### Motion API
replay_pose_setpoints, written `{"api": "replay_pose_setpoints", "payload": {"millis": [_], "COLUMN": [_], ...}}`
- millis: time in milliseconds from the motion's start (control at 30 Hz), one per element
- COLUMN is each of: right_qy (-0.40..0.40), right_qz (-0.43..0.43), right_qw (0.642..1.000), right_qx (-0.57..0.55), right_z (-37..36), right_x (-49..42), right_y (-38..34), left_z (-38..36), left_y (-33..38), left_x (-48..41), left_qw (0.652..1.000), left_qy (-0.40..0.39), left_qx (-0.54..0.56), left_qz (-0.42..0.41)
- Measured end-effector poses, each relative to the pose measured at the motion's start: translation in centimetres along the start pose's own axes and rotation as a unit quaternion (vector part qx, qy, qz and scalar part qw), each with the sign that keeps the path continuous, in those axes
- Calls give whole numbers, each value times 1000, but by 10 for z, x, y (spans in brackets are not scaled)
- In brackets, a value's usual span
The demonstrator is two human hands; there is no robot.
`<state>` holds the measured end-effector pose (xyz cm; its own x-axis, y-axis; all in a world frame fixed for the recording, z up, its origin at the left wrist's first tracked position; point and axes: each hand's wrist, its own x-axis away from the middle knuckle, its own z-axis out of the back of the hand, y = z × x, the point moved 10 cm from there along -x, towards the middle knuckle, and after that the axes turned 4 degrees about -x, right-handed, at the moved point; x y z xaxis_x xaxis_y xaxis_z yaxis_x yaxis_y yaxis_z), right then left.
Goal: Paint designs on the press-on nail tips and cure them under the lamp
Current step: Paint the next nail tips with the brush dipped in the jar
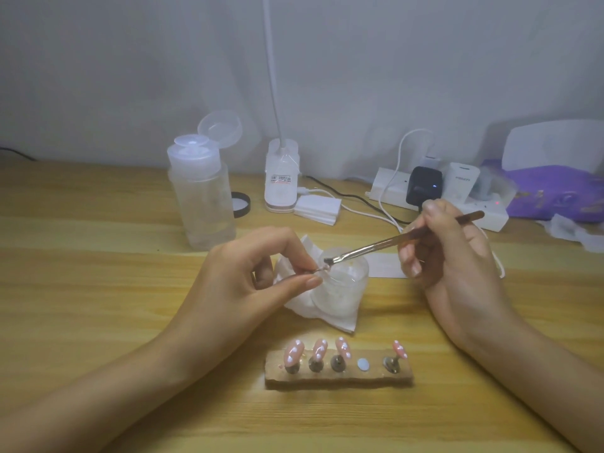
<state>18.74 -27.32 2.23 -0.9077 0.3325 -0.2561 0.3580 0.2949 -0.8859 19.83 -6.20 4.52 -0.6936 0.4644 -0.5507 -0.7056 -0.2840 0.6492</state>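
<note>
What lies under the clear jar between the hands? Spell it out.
A crumpled white tissue lies under the clear jar, spreading toward the nail stand. The left hand covers its left edge, and whatever is beneath the tissue cannot be seen.

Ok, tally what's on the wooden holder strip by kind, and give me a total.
Pink white-dotted nail tips: 4
Metal pegs: 4
Pale round pad with no peg: 1
Total: 9

Head view, downward over table (98, 256)
</note>
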Motion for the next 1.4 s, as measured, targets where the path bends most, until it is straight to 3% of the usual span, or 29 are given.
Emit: {"api": "replay_pose_setpoints", "payload": {"millis": [233, 367, 800, 967, 1133, 1267, 1400], "right_qy": [5, 7, 8, 5, 3, 12, 28], "right_qz": [-4, -17, -4, -14, 0, -12, -1], "right_qw": [1000, 999, 1000, 1000, 1000, 999, 999], "right_qx": [-20, 29, -22, 24, -23, 27, -18], "right_z": [2, 3, 3, 3, 2, 4, 7], "right_x": [-1, 0, 0, 0, -1, 0, 0], "right_y": [-1, 4, -1, 4, -1, 4, -2], "left_z": [1, 1, -1, -1, -2, -1, -2], "left_y": [5, 4, 2, 0, -1, -7, -8], "left_x": [0, 0, -1, -1, -1, 0, 1], "left_qw": [1000, 1000, 1000, 1000, 1000, 999, 999], "left_qy": [2, 2, -3, -1, -4, 1, -1], "left_qx": [-5, -3, 7, 15, 18, 29, 35], "left_qz": [-16, -10, -9, -1, 6, 22, 24]}}
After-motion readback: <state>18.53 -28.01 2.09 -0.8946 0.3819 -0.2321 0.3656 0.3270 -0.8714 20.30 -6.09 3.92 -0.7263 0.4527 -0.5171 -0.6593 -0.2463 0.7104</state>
